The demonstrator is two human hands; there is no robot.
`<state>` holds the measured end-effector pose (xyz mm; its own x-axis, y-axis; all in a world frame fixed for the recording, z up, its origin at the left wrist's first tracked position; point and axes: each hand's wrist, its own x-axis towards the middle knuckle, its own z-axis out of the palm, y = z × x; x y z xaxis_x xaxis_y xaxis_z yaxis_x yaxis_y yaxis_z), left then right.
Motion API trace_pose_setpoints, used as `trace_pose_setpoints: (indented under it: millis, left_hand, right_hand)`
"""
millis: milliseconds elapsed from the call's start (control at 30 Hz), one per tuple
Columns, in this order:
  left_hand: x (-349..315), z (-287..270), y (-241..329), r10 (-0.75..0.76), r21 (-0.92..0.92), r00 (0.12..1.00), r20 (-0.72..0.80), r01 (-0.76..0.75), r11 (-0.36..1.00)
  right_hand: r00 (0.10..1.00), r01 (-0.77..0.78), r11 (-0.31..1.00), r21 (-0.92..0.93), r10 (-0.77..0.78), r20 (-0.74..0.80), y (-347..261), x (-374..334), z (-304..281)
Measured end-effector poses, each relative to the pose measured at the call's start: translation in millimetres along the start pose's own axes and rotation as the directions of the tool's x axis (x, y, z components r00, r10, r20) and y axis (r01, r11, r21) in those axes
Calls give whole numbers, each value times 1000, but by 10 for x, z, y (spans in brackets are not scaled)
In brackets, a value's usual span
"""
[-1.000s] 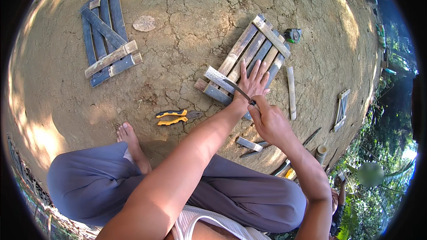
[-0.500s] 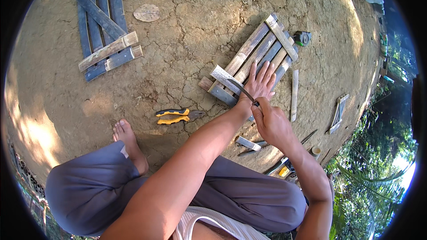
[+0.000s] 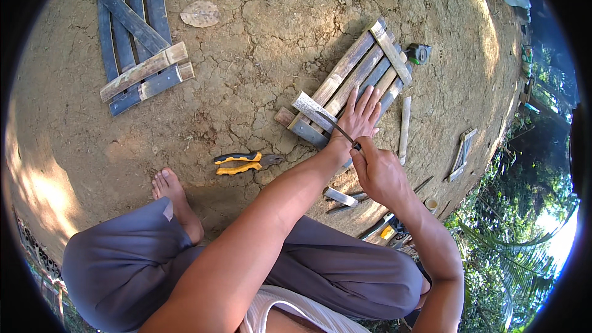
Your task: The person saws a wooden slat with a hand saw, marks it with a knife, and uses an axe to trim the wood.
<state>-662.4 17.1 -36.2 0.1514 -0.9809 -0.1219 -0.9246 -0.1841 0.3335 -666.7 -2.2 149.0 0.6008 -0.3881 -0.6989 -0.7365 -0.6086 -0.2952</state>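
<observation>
My left hand (image 3: 359, 120) lies flat with fingers spread on a small panel of bamboo slats (image 3: 346, 79), pressing near its lower end. In my closed right hand (image 3: 381, 174) is a narrow dark-bladed knife (image 3: 335, 124). Its blade crosses just beside my left wrist, and the tip lies over the pale crosspiece (image 3: 306, 105) at the panel's near end. Whether the tip touches the crosspiece I cannot tell. Another crosspiece (image 3: 390, 51) spans the far end. Part of the near crosspiece is hidden under my left hand.
Yellow-and-black pliers (image 3: 239, 163) lie on the cracked earth left of my forearm. A second slatted panel (image 3: 139, 24) is at the far left, near a dry leaf (image 3: 200, 14). A tape measure (image 3: 419, 53), a loose strip (image 3: 404, 129) and a short bamboo piece (image 3: 340, 197) lie around the right side.
Both hands and the knife hold nearly the same place on the panel. The view has shifted slightly, so the surrounding things appear a little displaced.
</observation>
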Motion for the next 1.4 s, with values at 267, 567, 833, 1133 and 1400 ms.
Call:
trace_pose_setpoints:
  millis: [267,567,833,1133,1400]
  left_hand:
    - [-6,-32,-16,-2,30,1000,10,2,1000]
    - [31,-15,-5,23,-81,999,46,-19,997]
    - [69,-30,-92,58,-212,996,67,-42,976]
    - [61,-86,-58,67,-156,991,120,-48,987]
    - [100,-34,-110,48,-186,992,114,-26,982]
  right_hand:
    - [1000,17,999,-46,-17,-4,-19,55,-6]
    - [985,25,941,-338,35,170,-164,189,-210]
    - [749,-661,680,318,569,341,-665,245,-31]
    - [900,56,850,-524,184,395,-291,383,-323]
    - [949,-285,957,-49,289,125,-497,198,3]
